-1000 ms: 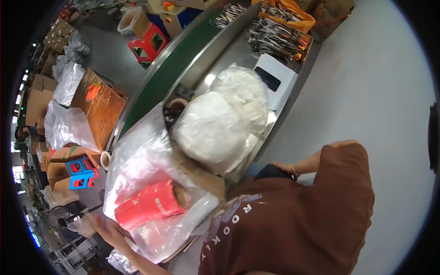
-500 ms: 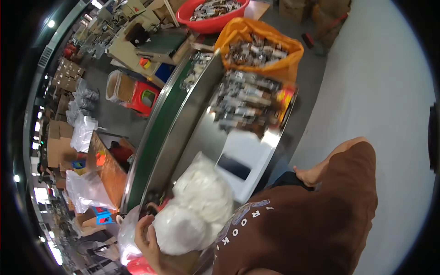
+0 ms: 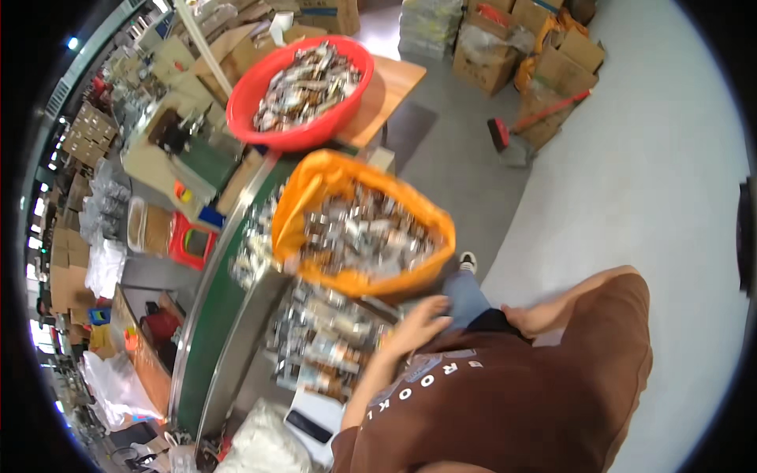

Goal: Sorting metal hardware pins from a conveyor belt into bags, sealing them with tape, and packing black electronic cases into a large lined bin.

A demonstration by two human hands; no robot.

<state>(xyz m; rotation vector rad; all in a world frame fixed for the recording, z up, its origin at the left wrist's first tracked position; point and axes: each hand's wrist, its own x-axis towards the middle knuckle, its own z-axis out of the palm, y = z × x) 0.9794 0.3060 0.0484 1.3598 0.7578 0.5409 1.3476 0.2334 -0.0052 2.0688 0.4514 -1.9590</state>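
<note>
My left hand [image 3: 426, 322] is in the air in front of my body, over the table's near edge. Its fingers are apart and it holds nothing. Just beyond it is an orange sack [image 3: 443, 229], filled with small clear-wrapped pieces in brown and silver. Left of the hand, rows of similar clear packs [image 3: 327, 331] lie on the metal table. My right hand [image 3: 520, 319] rests at my waist beside dark cloth; its fingers are mostly hidden.
Left of the table runs a green conveyor belt [image 3: 206, 359] carrying more pieces. A red basin [image 3: 359, 98] of pieces stands on a board beyond. A dark phone-like slab [image 3: 309, 426] lies on a white panel near a white bag [image 3: 264, 441]. A broom [image 3: 498, 134] leans by cartons.
My view has turned and moved toward the sack and basin. My left hand has left the white bag and swung forward and right. My right hand stays at my waist.
</note>
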